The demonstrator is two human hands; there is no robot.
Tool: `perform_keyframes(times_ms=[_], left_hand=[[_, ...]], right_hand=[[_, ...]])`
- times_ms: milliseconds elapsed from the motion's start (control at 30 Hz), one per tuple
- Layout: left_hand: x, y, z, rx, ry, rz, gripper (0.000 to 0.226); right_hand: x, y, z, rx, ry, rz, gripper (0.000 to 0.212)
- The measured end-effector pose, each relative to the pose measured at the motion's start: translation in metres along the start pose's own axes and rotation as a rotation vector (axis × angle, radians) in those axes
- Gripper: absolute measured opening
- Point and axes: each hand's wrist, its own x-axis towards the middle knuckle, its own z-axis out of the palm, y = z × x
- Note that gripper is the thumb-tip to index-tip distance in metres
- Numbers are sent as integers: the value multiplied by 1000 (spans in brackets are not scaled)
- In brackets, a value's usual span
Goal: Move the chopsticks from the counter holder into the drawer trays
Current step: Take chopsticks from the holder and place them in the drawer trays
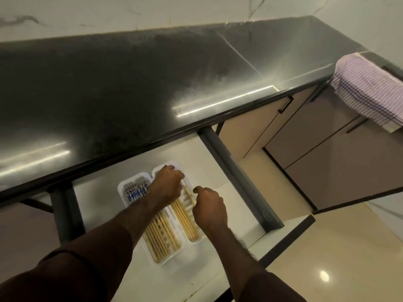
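Both forearms reach down into the open drawer under the bench. Left hand curls over the far end of the right tray; right hand pinches the chopsticks mid-length. I'd lay them parallel beside those already in that tray, tips level, then let go. Left tray looks full.

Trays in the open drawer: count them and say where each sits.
2. The left tray lies under the left forearm; the right tray sits beside it, touching, beneath both hands. More could be hidden under the counter.
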Motion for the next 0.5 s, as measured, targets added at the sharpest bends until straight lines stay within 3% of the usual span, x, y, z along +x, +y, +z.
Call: perform_keyframes(times_ms=[300,500], left_hand=[[-68,24,-49,-64,112,-122,31],[-126,60,-101,-41,304,-29,34]], right_hand=[[-45,-25,-69,118,217,-58,37],[-100,-50,-121,146,341,-171,37]])
